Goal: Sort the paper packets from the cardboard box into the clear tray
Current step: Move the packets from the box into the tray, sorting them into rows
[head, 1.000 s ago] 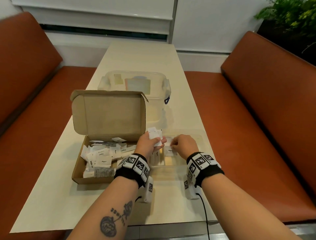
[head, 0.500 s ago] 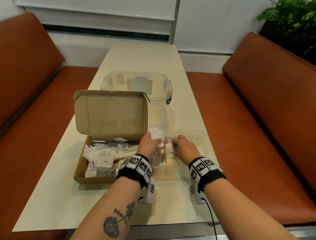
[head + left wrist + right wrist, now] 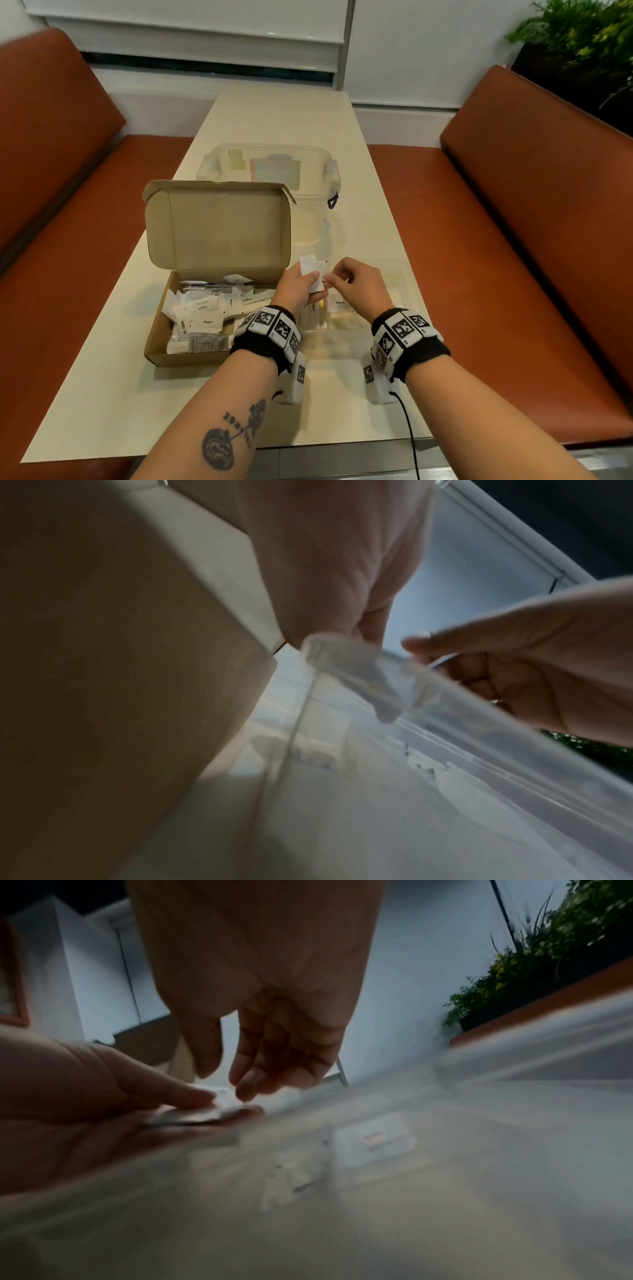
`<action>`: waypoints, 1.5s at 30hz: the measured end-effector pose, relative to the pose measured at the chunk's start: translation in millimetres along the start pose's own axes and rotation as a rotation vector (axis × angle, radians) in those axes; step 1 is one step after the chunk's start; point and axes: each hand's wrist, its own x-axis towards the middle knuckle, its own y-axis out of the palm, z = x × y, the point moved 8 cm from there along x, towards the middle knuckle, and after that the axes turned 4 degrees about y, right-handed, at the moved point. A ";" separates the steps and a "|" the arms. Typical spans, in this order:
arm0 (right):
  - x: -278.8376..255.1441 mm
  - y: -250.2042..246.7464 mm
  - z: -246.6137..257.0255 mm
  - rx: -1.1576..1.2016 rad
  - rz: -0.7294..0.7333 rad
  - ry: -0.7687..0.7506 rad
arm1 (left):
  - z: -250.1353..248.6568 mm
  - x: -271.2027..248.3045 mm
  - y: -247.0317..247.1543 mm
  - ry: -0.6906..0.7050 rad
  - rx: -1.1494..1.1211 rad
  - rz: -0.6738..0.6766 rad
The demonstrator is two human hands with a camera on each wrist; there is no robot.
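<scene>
Since the earlier frames our right hand (image 3: 356, 286) has lifted off the clear tray (image 3: 409, 291) and come across to the packets in our left hand (image 3: 298, 291).

At centre frame our left hand grips a small fan of paper packets (image 3: 313, 272) over the tray's left edge, beside the cardboard box (image 3: 178, 356). Our right hand, fingers curled, reaches for their right edge; whether it pinches one yet we cannot tell. The packets lie immediately left of the right fingertips, long axis roughly upright, so the right hand is the one placed to draw one off rightward into the tray. Both wrist views are blurred, tray dividers are hard to trace, and the printing on the held packets is unreadable.
</scene>
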 end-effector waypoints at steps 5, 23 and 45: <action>-3.7 12.8 8.6 0.066 0.090 0.064 | 1.2 -3.0 6.7 -0.005 0.045 0.009; -5.1 -6.5 -9.5 0.207 0.124 0.137 | 8.0 -6.2 10.3 -0.153 -0.060 -0.136; 12.1 -42.1 -22.8 0.198 0.059 0.121 | -8.1 -13.2 28.6 0.115 0.267 -0.004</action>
